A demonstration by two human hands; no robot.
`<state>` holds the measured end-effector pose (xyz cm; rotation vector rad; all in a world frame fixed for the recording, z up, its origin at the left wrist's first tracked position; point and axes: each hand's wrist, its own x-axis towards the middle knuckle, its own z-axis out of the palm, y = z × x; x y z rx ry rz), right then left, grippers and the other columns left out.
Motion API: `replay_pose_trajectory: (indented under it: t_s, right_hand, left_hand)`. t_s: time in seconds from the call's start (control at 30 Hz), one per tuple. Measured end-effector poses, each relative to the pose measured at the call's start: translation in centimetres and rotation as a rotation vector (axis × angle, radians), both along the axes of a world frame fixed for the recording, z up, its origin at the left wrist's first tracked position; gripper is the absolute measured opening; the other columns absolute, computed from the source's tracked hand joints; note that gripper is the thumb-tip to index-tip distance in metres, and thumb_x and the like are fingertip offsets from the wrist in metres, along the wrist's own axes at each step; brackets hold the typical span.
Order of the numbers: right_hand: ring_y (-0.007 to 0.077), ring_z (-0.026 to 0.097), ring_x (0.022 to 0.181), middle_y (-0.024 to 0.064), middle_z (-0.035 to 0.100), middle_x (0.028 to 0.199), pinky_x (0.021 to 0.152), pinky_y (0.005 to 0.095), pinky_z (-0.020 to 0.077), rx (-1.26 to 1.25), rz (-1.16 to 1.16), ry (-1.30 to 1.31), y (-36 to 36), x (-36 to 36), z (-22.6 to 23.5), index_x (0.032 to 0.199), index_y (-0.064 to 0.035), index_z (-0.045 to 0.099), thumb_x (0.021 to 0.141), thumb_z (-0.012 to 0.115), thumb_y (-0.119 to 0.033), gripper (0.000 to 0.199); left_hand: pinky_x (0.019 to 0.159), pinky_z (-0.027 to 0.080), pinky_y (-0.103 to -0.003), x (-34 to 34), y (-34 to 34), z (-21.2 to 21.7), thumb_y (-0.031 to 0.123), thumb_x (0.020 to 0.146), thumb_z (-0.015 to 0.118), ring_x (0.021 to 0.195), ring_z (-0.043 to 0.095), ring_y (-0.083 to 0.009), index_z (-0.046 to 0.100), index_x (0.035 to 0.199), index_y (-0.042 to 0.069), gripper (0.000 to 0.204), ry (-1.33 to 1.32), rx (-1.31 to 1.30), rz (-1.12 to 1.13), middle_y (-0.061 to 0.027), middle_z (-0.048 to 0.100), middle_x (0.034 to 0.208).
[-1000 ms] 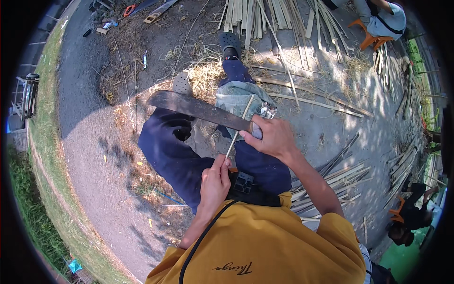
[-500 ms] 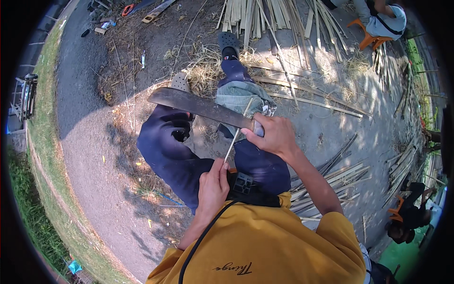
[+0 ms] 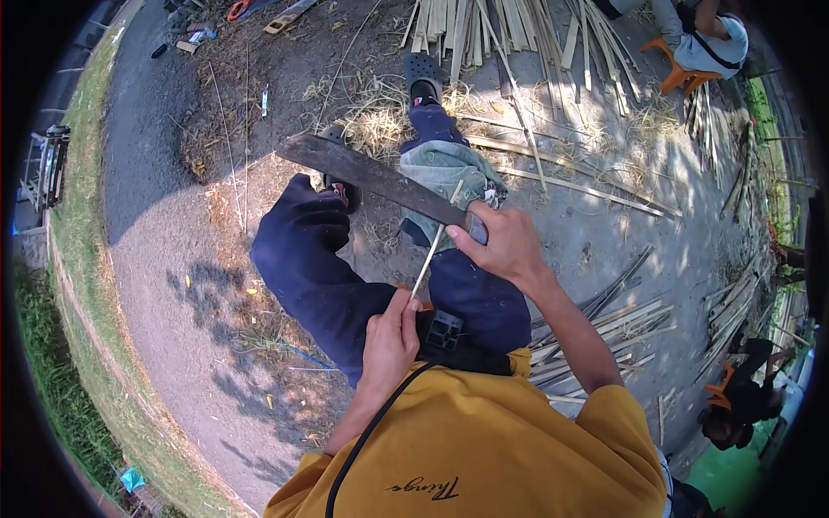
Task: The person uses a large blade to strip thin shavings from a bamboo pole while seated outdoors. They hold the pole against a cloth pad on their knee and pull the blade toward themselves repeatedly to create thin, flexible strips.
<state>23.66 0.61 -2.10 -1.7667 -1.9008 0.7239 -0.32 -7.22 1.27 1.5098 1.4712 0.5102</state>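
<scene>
Bamboo strip point(image 3: 429, 257): one thin pale sliver, pinched at its lower end by the left hand point(image 3: 390, 338), rising past the knife. One long dark knife point(image 3: 373, 178), its handle clamped in the right hand point(image 3: 503, 244), crosses the strip above a grey-green cloth point(image 3: 449, 168). Beyond the cloth lies a pile of split bamboo point(image 3: 484, 26).

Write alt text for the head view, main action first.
Seen from above, a seated person's right hand grips a long dark blade across a thin bamboo strip that the left hand pinches at its lower end. A folded cloth lies on one knee; split bamboo slats litter the ground.
</scene>
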Motion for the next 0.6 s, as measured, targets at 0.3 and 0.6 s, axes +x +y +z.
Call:
replay_pose_trajectory:
  t_s: [0.3,0.6]
  right_hand:
    - [0.0442,0.068,0.062,0.0197,0.062,0.059,0.058,0.0522,0.0519,0.013,-0.025,-0.041,-0.3,-0.1,0.0,0.091,-0.0087,0.071,0.092,0.074,-0.055,0.046]
    - [0.0440,0.069,0.063,0.0200,0.064,0.060,0.060,0.0528,0.0537,-0.008,-0.045,0.030,0.2,1.0,-0.9,0.093,-0.0074,0.072,0.094,0.070,-0.058,0.051]
  left_hand:
    - [0.059,0.049,-0.046,-0.4,-0.5,1.0,0.004,0.109,0.053,0.071,0.067,-0.0479,0.058,0.102,0.001,0.009,0.026,-0.029,-0.023,-0.0247,0.062,0.075]
    - [0.057,0.048,-0.046,-2.1,-2.9,1.9,0.002,0.108,0.054,0.069,0.067,-0.0483,0.060,0.106,0.002,0.006,0.084,0.025,0.054,-0.0249,0.061,0.073]
